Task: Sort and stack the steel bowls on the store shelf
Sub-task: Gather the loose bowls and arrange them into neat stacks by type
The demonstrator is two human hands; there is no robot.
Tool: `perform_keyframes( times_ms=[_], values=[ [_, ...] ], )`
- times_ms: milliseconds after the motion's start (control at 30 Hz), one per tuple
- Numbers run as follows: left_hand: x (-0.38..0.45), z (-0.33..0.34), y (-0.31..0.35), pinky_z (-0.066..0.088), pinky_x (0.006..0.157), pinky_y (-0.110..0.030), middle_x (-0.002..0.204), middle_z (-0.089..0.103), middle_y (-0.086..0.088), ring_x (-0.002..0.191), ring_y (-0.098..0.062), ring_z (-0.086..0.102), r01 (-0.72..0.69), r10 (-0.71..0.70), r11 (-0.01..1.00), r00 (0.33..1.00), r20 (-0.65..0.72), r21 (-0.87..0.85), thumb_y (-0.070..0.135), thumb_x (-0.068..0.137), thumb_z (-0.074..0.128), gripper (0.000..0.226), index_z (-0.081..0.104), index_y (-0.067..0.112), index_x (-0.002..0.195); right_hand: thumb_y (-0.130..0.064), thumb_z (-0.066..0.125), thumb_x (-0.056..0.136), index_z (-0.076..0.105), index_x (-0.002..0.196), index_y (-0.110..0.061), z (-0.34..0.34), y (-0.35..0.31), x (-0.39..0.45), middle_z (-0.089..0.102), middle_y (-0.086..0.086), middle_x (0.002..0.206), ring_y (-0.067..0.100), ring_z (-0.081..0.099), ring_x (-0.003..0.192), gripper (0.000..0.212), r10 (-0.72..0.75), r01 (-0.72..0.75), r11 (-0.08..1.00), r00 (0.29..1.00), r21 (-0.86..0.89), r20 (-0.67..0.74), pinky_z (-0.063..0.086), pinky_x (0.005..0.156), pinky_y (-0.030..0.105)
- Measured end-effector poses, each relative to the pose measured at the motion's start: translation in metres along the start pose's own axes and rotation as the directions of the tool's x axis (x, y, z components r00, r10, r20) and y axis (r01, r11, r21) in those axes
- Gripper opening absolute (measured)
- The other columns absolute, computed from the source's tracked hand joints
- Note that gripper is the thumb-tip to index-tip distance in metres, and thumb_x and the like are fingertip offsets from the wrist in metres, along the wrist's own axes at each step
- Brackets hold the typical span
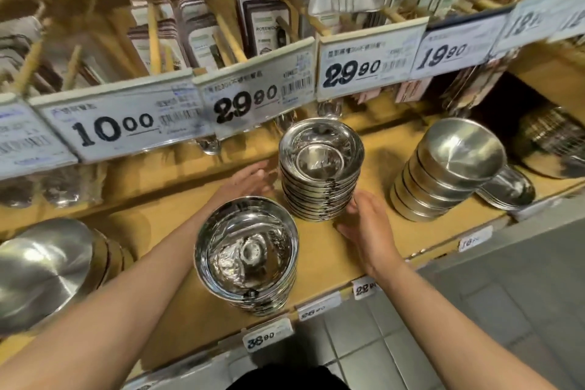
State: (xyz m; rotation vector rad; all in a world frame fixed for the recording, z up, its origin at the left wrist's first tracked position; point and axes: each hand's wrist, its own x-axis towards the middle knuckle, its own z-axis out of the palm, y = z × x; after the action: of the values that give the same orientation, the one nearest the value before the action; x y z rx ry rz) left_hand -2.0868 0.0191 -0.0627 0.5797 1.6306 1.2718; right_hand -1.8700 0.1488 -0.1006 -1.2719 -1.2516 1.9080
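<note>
The middle stack of steel bowls point(320, 169) is flanked on the wooden shelf point(348, 250) by the left hand point(250, 182) and right hand point(364, 218), fingers straight, grasping nothing. Four stacks appear formed: near stack point(248, 255), tilted right stack point(443, 174), left stack point(47, 266); straightening seemingly remains.
</note>
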Motion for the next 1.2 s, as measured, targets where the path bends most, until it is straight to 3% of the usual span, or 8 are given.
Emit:
perform_keyframes(
  times_ms=[100, 167, 267, 400, 600, 767, 933, 1200],
  values=[
    [-0.027, -0.005, -0.003, 0.05, 0.103, -0.04, 0.136, 0.062, 0.004, 0.121, -0.016, 0.061, -0.012, 0.014, 0.999, 0.999, -0.05, 0.045, 0.07, 0.068, 0.072, 0.066, 0.053, 0.04, 0.125, -0.036, 0.057, 0.101, 0.066, 0.107, -0.027, 0.001, 0.021, -0.02, 0.069, -0.003, 0.112, 0.016, 0.063, 0.108, 0.014, 0.02, -0.02, 1.0, 1.0, 0.001, 0.001, 0.056, 0.092, 0.042],
    [-0.049, -0.008, -0.016, 0.055, 0.09, -0.024, 0.127, 0.068, 0.014, 0.117, -0.005, 0.064, -0.043, 0.041, 0.999, 0.995, -0.091, -0.016, 0.048, 0.088, 0.069, 0.05, 0.055, 0.031, 0.134, -0.036, 0.058, 0.1, 0.068, 0.101, -0.032, 0.003, 0.03, -0.034, 0.068, 0.0, 0.117, 0.019, 0.063, 0.113, 0.011, 0.055, -0.055, 0.998, 0.997, -0.006, 0.058, 0.055, 0.096, 0.046],
    [-0.081, -0.005, -0.031, 0.057, 0.087, -0.025, 0.135, 0.065, -0.001, 0.117, -0.013, 0.067, -0.042, 0.013, 0.99, 0.976, -0.215, -0.133, 0.01, 0.103, 0.051, 0.041, 0.053, 0.02, 0.143, -0.037, 0.057, 0.101, 0.072, 0.09, -0.042, 0.008, 0.034, -0.051, 0.07, -0.006, 0.109, 0.018, 0.064, 0.108, 0.02, 0.075, -0.063, 0.995, 0.982, -0.078, 0.171, 0.057, 0.093, 0.044],
    [-0.117, 0.004, -0.044, 0.059, 0.082, -0.025, 0.121, 0.075, 0.001, 0.109, -0.014, 0.071, -0.005, -0.068, 0.975, 0.947, -0.315, -0.223, 0.022, 0.103, 0.054, 0.029, 0.064, 0.028, 0.13, -0.041, 0.054, 0.103, 0.07, 0.101, -0.052, 0.015, 0.031, -0.069, 0.072, -0.016, 0.119, 0.007, 0.067, 0.107, 0.019, 0.092, -0.025, 0.981, 0.932, -0.192, 0.351, 0.058, 0.086, 0.033],
    [-0.159, 0.018, -0.089, 0.051, 0.106, -0.045, 0.127, 0.072, 0.004, 0.127, -0.019, 0.062, 0.022, -0.155, 0.953, 0.893, -0.423, -0.302, 0.036, 0.104, 0.053, 0.03, 0.065, 0.028, 0.13, -0.053, 0.047, 0.103, 0.054, 0.138, -0.037, 0.018, 0.027, -0.079, 0.061, -0.011, 0.14, 0.003, 0.057, 0.126, 0.039, 0.179, -0.02, 0.956, 0.829, -0.292, 0.53, 0.054, 0.097, 0.034],
    [-0.17, 0.044, -0.102, 0.055, 0.1, -0.039, 0.132, 0.07, 0.003, 0.125, -0.014, 0.064, -0.026, -0.121, 0.939, 0.909, -0.398, -0.343, 0.041, 0.102, 0.05, 0.039, 0.058, 0.032, 0.14, -0.055, 0.04, 0.104, 0.057, 0.122, -0.049, 0.026, 0.026, -0.082, 0.06, -0.018, 0.131, 0.005, 0.055, 0.122, 0.026, 0.211, -0.06, 0.961, 0.789, -0.269, 0.577, 0.053, 0.101, 0.052],
    [-0.168, 0.038, -0.094, 0.058, 0.096, -0.034, 0.124, 0.073, 0.002, 0.117, -0.012, 0.068, -0.075, -0.119, 0.919, 0.883, -0.454, -0.387, 0.033, 0.106, 0.047, 0.032, 0.064, 0.028, 0.133, -0.049, 0.039, 0.106, 0.056, 0.134, -0.04, 0.044, 0.025, -0.076, 0.061, -0.012, 0.138, 0.012, 0.054, 0.131, 0.034, 0.215, -0.08, 0.967, 0.77, -0.244, 0.601, 0.046, 0.108, 0.06],
    [-0.145, -0.011, -0.088, 0.051, 0.104, -0.049, 0.124, 0.071, 0.019, 0.124, -0.009, 0.058, -0.121, -0.101, 0.926, 0.832, -0.545, -0.357, 0.042, 0.105, 0.046, 0.031, 0.068, 0.043, 0.127, -0.049, 0.051, 0.101, 0.074, 0.104, -0.043, 0.107, 0.031, -0.054, 0.07, -0.012, 0.117, 0.011, 0.063, 0.115, 0.023, 0.205, -0.102, 0.975, 0.766, -0.199, 0.61, 0.06, 0.083, 0.045]
  ],
)
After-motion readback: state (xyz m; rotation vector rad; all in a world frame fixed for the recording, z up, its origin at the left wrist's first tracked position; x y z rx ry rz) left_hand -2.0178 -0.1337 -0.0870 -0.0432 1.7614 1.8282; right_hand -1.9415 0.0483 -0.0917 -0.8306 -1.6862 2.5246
